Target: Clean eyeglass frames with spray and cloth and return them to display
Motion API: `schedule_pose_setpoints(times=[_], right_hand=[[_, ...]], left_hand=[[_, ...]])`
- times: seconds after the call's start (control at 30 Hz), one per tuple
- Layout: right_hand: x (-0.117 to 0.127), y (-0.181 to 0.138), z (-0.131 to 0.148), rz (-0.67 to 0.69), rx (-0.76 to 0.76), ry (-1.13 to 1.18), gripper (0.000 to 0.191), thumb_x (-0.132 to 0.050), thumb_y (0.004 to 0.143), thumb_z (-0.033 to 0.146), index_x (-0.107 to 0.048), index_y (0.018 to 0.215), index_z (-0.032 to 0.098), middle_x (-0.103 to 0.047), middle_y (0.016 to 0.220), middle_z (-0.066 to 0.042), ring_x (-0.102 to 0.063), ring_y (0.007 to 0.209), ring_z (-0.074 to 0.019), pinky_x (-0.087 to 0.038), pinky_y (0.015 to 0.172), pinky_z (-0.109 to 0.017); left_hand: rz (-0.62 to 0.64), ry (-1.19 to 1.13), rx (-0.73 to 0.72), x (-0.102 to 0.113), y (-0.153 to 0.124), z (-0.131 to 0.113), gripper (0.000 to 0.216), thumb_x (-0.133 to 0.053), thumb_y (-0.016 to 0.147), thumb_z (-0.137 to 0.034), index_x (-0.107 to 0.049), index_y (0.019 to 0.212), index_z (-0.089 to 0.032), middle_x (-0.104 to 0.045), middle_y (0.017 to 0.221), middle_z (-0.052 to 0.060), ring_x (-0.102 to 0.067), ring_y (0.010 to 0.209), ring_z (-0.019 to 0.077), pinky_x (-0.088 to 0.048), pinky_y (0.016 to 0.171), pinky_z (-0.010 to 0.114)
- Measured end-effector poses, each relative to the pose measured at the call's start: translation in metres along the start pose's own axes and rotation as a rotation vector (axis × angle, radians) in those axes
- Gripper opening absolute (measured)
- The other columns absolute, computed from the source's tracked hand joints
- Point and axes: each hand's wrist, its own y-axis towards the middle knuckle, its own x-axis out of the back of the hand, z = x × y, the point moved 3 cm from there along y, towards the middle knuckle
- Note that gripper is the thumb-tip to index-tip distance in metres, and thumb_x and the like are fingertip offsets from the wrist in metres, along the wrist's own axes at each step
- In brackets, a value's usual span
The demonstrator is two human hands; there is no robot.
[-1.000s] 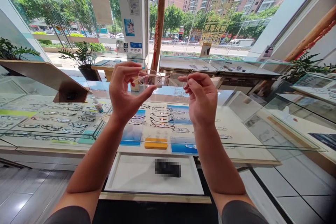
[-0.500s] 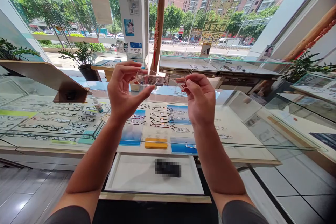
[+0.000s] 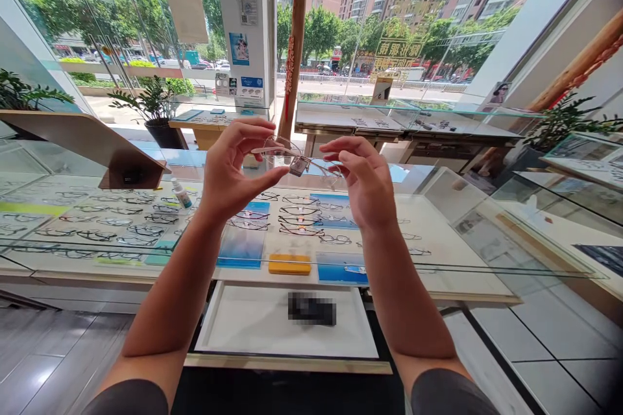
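Observation:
In front of me, above the glass counter, my left hand (image 3: 236, 172) grips a pair of thin-rimmed eyeglasses (image 3: 282, 153) by its left side, with the thumb stretched out below the lens. The glasses tilt down toward the right. A small grey square piece (image 3: 298, 166) shows near their bridge; I cannot tell whether it is attached. My right hand (image 3: 370, 181) is beside the right lens, its fingers loosely bent and apart. Whether it still touches the rim is hard to see.
Rows of eyeglasses (image 3: 300, 211) lie inside the glass display case (image 3: 438, 207). A yellow case (image 3: 289, 264) and a small bottle (image 3: 181, 194) are there too. Below, an open white drawer (image 3: 243, 324) holds a blurred dark object (image 3: 312, 309). A wooden stand (image 3: 73, 142) rises at left.
The glasses have turned and their right side has dropped. My right hand's fingers have loosened from the right lens edge, while my left hand has shifted slightly right, still holding them.

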Motion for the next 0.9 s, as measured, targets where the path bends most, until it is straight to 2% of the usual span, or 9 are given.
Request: schedule_pose_setpoints(times=[0.1,0.17,0.27,0.37,0.47,0.53,0.67,0.83,0.9], right_hand=[[-0.004,0.000,-0.003,0.171,-0.055,-0.022,0.014,-0.075,0.091,0.039,-0.079,0.097,0.027,-0.083,0.115,-0.003,-0.075,0.105,-0.0213,-0.061,0.093,-0.041],[-0.007,-0.001,-0.006,0.251,-0.096,-0.021,0.014,-0.078,0.092,0.040,-0.080,0.092,0.026,-0.084,0.107,-0.003,-0.075,0.097,-0.0200,-0.062,0.089,-0.040],[-0.010,-0.001,-0.009,0.285,-0.130,-0.009,0.016,-0.079,0.093,0.041,-0.081,0.089,0.025,-0.083,0.093,-0.002,-0.075,0.088,-0.0186,-0.063,0.086,-0.040],[-0.010,-0.001,-0.009,0.294,-0.134,-0.016,0.019,-0.081,0.092,0.043,-0.082,0.089,0.025,-0.084,0.089,-0.002,-0.075,0.086,-0.0182,-0.063,0.085,-0.039],[-0.008,-0.001,-0.009,0.248,-0.111,-0.028,0.021,-0.083,0.091,0.045,-0.083,0.090,0.024,-0.083,0.087,-0.002,-0.074,0.082,-0.0177,-0.063,0.081,-0.038],[-0.006,0.000,-0.011,0.184,-0.077,-0.042,0.022,-0.084,0.091,0.045,-0.083,0.092,0.023,-0.083,0.087,-0.002,-0.074,0.082,-0.0177,-0.062,0.079,-0.038],[-0.005,0.001,-0.013,0.067,0.005,-0.104,0.022,-0.082,0.093,0.046,-0.083,0.095,0.024,-0.084,0.092,-0.003,-0.075,0.085,-0.0188,-0.062,0.084,-0.040],[-0.008,-0.003,-0.010,-0.048,0.114,-0.183,0.018,-0.079,0.096,0.043,-0.081,0.097,0.025,-0.085,0.100,-0.003,-0.076,0.091,-0.0198,-0.062,0.089,-0.042],[-0.011,-0.007,-0.005,-0.093,0.192,-0.246,0.015,-0.076,0.100,0.040,-0.081,0.098,0.026,-0.085,0.104,-0.003,-0.076,0.095,-0.0204,-0.061,0.090,-0.042]], left_hand=[[0.114,-0.015,0.033,-0.002,0.000,-0.003,0.053,-0.094,0.081,-0.050,-0.070,0.120,-0.024,-0.072,0.136,0.013,-0.075,0.117,0.0252,-0.068,0.095,0.040],[0.149,-0.020,0.023,-0.003,0.000,-0.005,0.050,-0.094,0.082,-0.046,-0.071,0.120,-0.024,-0.072,0.136,0.014,-0.075,0.119,0.0257,-0.067,0.095,0.040],[0.167,0.004,0.003,-0.004,0.001,-0.007,0.047,-0.093,0.084,-0.045,-0.072,0.121,-0.025,-0.072,0.137,0.014,-0.074,0.119,0.0263,-0.067,0.095,0.040],[0.167,0.093,-0.030,-0.003,0.002,-0.007,0.049,-0.093,0.084,-0.048,-0.072,0.123,-0.027,-0.072,0.137,0.013,-0.071,0.126,0.0288,-0.065,0.101,0.044],[0.122,0.145,-0.041,-0.001,0.001,-0.004,0.058,-0.091,0.085,-0.051,-0.068,0.134,-0.029,-0.071,0.138,0.012,-0.071,0.124,0.0288,-0.060,0.111,0.048],[0.068,0.127,-0.023,0.000,0.000,-0.002,0.059,-0.089,0.088,-0.050,-0.065,0.137,-0.029,-0.071,0.137,0.011,-0.073,0.118,0.0275,-0.060,0.112,0.048],[0.000,0.059,0.001,0.002,0.000,-0.005,0.046,-0.084,0.092,-0.050,-0.067,0.128,-0.027,-0.074,0.127,0.009,-0.075,0.114,0.0256,-0.062,0.108,0.045],[0.023,0.031,0.062,0.000,0.000,-0.021,0.037,-0.081,0.096,-0.049,-0.069,0.121,-0.025,-0.077,0.121,0.009,-0.075,0.116,0.0244,-0.062,0.108,0.043],[0.031,0.026,0.110,-0.001,-0.001,-0.029,0.030,-0.080,0.097,-0.046,-0.072,0.118,-0.025,-0.079,0.115,0.008,-0.076,0.110,0.0230,-0.063,0.103,0.041]])
